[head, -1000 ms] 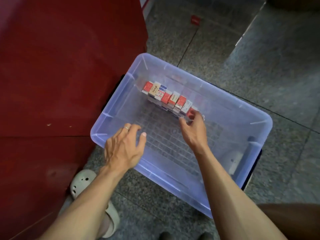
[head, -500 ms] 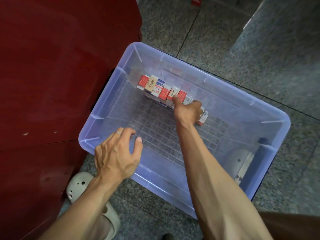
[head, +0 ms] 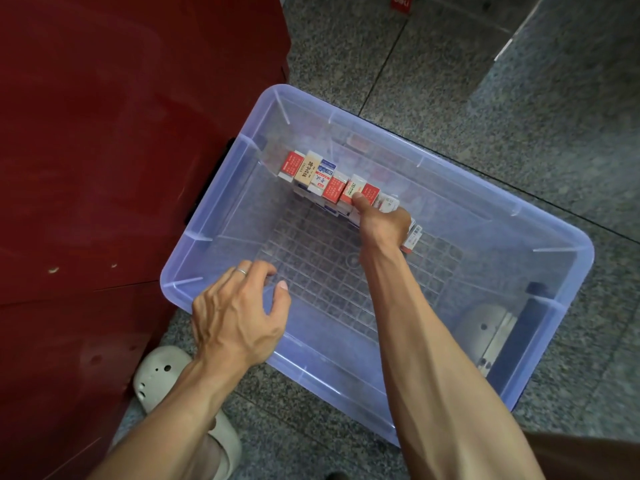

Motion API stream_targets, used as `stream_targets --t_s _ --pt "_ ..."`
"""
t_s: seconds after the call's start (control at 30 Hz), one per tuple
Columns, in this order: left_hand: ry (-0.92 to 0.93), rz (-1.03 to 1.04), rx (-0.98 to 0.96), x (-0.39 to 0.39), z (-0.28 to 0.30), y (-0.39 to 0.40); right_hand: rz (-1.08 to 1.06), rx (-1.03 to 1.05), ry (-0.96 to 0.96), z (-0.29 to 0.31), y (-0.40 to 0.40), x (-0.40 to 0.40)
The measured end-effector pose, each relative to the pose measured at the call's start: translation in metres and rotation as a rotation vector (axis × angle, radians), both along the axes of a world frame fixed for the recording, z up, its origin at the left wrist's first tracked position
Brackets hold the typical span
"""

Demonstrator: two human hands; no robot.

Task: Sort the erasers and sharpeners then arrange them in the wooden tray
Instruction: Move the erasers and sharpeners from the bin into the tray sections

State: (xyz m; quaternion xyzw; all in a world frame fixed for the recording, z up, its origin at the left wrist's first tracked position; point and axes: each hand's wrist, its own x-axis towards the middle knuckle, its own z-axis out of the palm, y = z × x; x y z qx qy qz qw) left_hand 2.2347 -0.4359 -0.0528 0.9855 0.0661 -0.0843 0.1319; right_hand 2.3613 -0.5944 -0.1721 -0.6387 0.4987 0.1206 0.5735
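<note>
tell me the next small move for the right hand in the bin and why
Probably close the grip and lift. The right hand already reaches into the clear plastic bin, thumb on the row of boxed erasers and fingers round its near end. The left hand hovers over the near rim, holding nothing.

Dim even light, soft focus, wide-angle edge distortion

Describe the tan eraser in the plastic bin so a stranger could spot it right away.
Start at the clear plastic bin on the stone floor, beside the red cabinet. A row of boxed erasers lies along its far wall. The tan eraser is second from the left end, the only tan wrapper among red and white ones.
</note>
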Motion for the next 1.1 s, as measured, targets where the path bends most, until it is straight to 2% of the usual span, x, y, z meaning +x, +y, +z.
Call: stream_targets --t_s 0.5,0.63,0.77,0.9,0.97,1.1 --pt "0.005 0.008 -0.016 0.0 0.0 0.001 -0.059 0.207 0.049 0.01 -0.007 0.004" --pt "0.003 0.014 -0.022 0.0 0.001 0.0 -0.153 0.326 -0.062 0.028 -0.013 -0.007" --pt "0.036 0.01 -0.015 0.001 0.002 0.001 -0.241 0.546 -0.204 0.063 -0.026 -0.026" --pt "0.096 0.021 0.001 0.003 0.005 -0.001 -0.118 0.741 -0.272 0.101 -0.033 -0.038" --pt "0.118 0.03 -0.049 0.003 0.007 0.0 0.003 0.777 -0.28 0.123 -0.033 -0.044" --pt "0.048 0.171 -0.358 0.002 0.024 0.0 0.113 0.877 -0.322 0.163 -0.029 -0.054"
